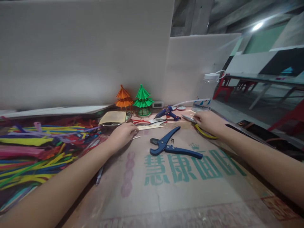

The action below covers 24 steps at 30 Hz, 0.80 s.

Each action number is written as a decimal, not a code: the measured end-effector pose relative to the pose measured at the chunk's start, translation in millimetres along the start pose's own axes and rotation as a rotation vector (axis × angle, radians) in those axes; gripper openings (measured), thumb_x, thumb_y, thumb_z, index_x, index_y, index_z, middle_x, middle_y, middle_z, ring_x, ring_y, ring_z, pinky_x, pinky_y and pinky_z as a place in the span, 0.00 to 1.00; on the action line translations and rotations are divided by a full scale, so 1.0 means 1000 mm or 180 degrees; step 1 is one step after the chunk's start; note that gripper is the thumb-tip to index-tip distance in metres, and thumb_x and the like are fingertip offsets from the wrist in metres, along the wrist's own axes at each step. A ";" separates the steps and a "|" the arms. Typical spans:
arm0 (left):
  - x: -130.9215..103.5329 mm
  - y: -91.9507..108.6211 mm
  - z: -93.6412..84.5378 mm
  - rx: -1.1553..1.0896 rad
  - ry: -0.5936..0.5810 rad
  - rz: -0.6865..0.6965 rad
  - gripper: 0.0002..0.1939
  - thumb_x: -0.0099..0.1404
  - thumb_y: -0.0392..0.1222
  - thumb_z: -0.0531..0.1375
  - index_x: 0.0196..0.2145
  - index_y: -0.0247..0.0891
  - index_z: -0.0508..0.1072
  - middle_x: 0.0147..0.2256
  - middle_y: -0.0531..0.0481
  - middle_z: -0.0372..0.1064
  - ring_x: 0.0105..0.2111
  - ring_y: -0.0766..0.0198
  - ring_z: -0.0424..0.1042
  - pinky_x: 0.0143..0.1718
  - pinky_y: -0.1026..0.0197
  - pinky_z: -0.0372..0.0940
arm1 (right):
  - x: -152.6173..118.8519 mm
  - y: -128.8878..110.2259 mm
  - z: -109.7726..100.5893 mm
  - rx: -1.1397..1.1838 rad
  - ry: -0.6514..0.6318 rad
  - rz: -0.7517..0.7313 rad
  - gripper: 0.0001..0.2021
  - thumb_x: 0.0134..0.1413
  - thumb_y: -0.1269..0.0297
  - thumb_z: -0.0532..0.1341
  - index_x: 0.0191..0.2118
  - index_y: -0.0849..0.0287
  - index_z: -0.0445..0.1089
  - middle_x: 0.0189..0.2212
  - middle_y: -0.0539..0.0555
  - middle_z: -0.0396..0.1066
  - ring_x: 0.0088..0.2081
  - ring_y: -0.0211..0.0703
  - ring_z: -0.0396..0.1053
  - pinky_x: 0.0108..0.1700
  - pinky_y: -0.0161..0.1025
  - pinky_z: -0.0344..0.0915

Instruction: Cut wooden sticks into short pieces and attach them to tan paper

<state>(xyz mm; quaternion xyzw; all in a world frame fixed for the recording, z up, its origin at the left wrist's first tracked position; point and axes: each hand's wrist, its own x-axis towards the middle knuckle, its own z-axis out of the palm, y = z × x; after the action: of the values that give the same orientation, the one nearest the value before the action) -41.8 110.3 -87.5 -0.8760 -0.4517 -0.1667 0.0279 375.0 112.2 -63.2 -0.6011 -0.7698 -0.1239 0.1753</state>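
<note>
My left hand (pixel 123 133) rests on the left of the work surface with its fingers closed at the ends of some thin pale wooden sticks (pixel 152 127). A short stick end pokes out below those fingers. Over on the right, my right hand (pixel 207 122) has its fingers around a pair of pliers (pixel 206 133) with yellow handles and silver jaws pointing left. Between the hands lies a blue pipe cutter (pixel 163 145), its handles spread apart. Behind it is a blue glue gun (pixel 167 113).
Colourful pipe cleaners (pixel 35 155) fill the left side. An orange model tree (pixel 123 98) and a green one (pixel 142 99) stand by the back board, near a bowl (pixel 129 116) topped by a yellowish sheet. A clear bottle (pixel 209 85) stands back right.
</note>
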 end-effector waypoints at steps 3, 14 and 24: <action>-0.001 0.002 0.006 0.0096 0.0013 0.0077 0.16 0.72 0.40 0.53 0.40 0.39 0.81 0.44 0.43 0.77 0.46 0.53 0.74 0.52 0.55 0.67 | -0.012 -0.035 -0.006 0.0057 -0.0180 -0.0218 0.13 0.66 0.59 0.55 0.39 0.57 0.77 0.41 0.60 0.79 0.41 0.52 0.74 0.41 0.43 0.65; -0.003 0.001 0.011 0.0425 -0.0056 -0.0156 0.10 0.74 0.39 0.56 0.40 0.34 0.77 0.40 0.44 0.75 0.43 0.56 0.74 0.48 0.52 0.69 | -0.061 -0.132 -0.018 0.0506 -0.0760 -0.1313 0.34 0.61 0.45 0.63 0.65 0.62 0.65 0.66 0.69 0.61 0.65 0.65 0.61 0.64 0.60 0.60; 0.000 0.011 -0.002 0.0174 0.0118 -0.0364 0.09 0.74 0.40 0.56 0.42 0.33 0.74 0.41 0.42 0.75 0.43 0.56 0.74 0.47 0.52 0.69 | -0.066 -0.123 0.001 0.1003 -0.0365 -0.1418 0.24 0.65 0.53 0.60 0.60 0.63 0.68 0.60 0.68 0.68 0.62 0.62 0.64 0.63 0.61 0.61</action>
<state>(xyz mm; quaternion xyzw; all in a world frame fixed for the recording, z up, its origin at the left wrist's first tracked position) -33.5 103.2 -84.8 -0.8444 -0.5049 -0.1718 0.0506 269.6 24.2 -89.5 -0.3885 -0.9014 -0.0039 0.1913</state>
